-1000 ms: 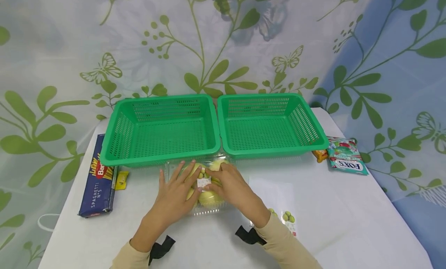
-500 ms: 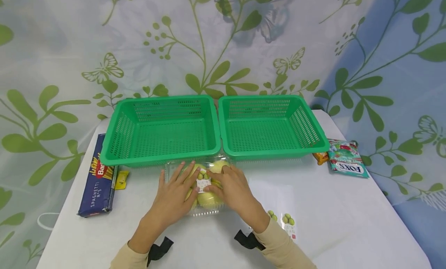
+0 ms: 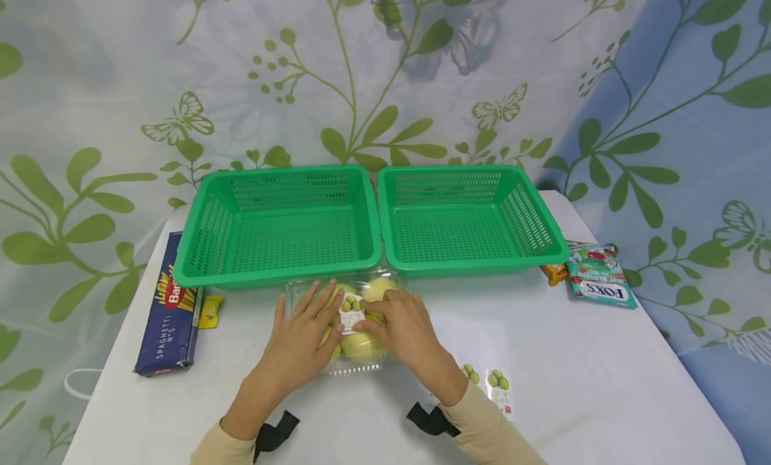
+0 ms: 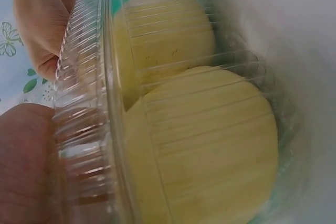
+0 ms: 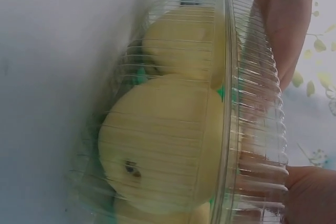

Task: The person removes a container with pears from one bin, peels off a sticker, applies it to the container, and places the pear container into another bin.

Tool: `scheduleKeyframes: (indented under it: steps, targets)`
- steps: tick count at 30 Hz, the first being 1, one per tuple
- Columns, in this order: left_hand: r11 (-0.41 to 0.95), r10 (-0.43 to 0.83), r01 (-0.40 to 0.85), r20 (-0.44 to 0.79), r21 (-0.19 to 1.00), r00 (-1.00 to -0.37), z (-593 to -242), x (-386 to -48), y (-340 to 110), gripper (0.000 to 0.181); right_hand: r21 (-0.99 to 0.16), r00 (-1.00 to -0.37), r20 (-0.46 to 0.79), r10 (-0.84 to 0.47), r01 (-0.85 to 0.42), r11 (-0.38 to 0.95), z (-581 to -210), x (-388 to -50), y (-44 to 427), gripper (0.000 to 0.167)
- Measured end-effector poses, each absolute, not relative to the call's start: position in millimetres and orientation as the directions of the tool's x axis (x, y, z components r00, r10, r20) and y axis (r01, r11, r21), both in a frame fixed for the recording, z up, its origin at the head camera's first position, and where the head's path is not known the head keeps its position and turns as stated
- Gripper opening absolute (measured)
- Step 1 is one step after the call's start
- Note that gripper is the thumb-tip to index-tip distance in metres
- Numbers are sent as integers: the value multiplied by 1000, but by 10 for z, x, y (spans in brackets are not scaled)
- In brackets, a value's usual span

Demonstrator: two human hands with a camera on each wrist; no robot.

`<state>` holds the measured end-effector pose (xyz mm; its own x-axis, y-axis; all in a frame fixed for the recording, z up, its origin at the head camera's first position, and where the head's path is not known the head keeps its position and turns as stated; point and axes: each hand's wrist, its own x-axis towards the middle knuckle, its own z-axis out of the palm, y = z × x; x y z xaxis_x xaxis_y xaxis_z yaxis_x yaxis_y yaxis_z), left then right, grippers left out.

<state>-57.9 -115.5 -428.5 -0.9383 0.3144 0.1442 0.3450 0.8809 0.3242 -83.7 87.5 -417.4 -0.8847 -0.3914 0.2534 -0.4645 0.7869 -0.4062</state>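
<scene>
A clear plastic clamshell box (image 3: 355, 366) of round yellow fruit (image 3: 359, 344) lies in front of the baskets. On its lid is a small white label (image 3: 351, 314) with a green fruit picture. My left hand (image 3: 301, 334) rests on the lid's left side, fingers spread and its thumb by the label's lower part. My right hand (image 3: 409, 328) touches the label's right side with bent index finger and thumb, their tips apart. Both wrist views show the box's ridged side close up, with yellow fruit (image 4: 205, 145) inside; in the right wrist view, one fruit (image 5: 157, 135) has a dark spot.
Two green baskets (image 3: 283, 275) (image 3: 476, 261) stand side by side behind the box. A spaghetti pack (image 3: 168, 318) and a yellow wrapper (image 3: 210, 312) lie left. A Fox's bag (image 3: 602, 277) and an orange packet (image 3: 554, 273) lie right. A label sheet (image 3: 476, 338) lies near my right forearm.
The label's fruit picture shows more fully now, as my fingers have shifted slightly around it. Box and baskets stay in place.
</scene>
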Motion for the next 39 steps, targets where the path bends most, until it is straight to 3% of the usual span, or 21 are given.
scheduleKeyframes:
  steps: [16,29,32,35,39]
  targets:
    - [876,302,344,171,337,-938,-4324,-567,-1159,52,-352,-867,295,-401,-489,798,-4191,-784,869,29]
    - [874,294,335,165,351,-941,-4316,-601,-1175,53,-382,-855,326,-403,-509,772,-4190,-794,879,30]
    - [846,302,344,166,408,-939,-4330,-615,-1231,53,-431,-874,288,-392,-484,762,-4187,-786,896,30]
    - [769,267,331,196,547,-944,-4372,-626,-1357,50,-549,-897,271,-350,-443,709,-4195,-772,935,29]
    - [637,62,258,284,727,-957,-4452,-598,-1584,44,-706,-927,294,-234,-376,600,-4200,-764,1030,30]
